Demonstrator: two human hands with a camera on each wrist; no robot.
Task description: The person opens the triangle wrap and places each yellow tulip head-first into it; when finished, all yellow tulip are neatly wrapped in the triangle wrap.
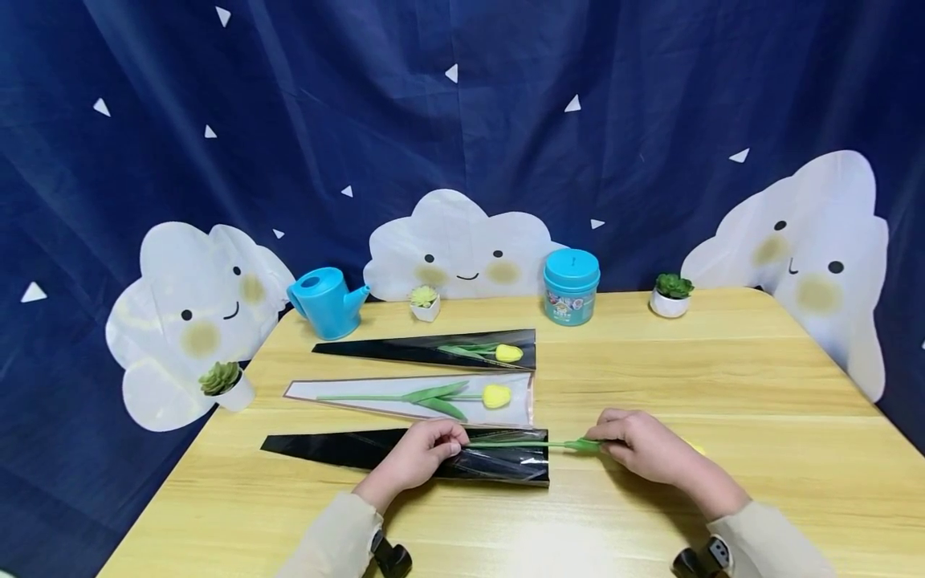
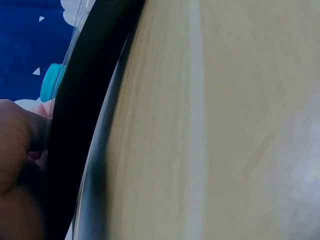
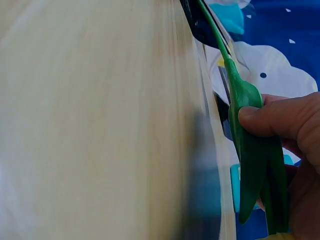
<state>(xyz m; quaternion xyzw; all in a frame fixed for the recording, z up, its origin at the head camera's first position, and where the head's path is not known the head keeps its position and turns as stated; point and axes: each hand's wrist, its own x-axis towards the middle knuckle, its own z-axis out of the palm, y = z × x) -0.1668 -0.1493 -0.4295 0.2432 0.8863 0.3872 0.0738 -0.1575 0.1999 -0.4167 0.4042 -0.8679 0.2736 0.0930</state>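
Pinching the tulip stem (image 1: 531, 443), right hand (image 1: 646, 446); left hand (image 1: 419, 453) grips black sleeve (image 1: 376, 448).

A blue watering can (image 1: 327, 302), teal jar (image 1: 571, 286) and small potted succulents (image 1: 669, 294) line the table's (image 1: 723, 377) far edge.

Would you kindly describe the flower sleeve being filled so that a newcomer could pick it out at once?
On the wooden table, three long pointed sleeves lie in a row. It is the black sleeve nearest the person, with the left hand gripping its wide end. Unlike the white sleeve and far black sleeve, no yellow bloom lies inside: only a green stem enters it, held by the right hand.
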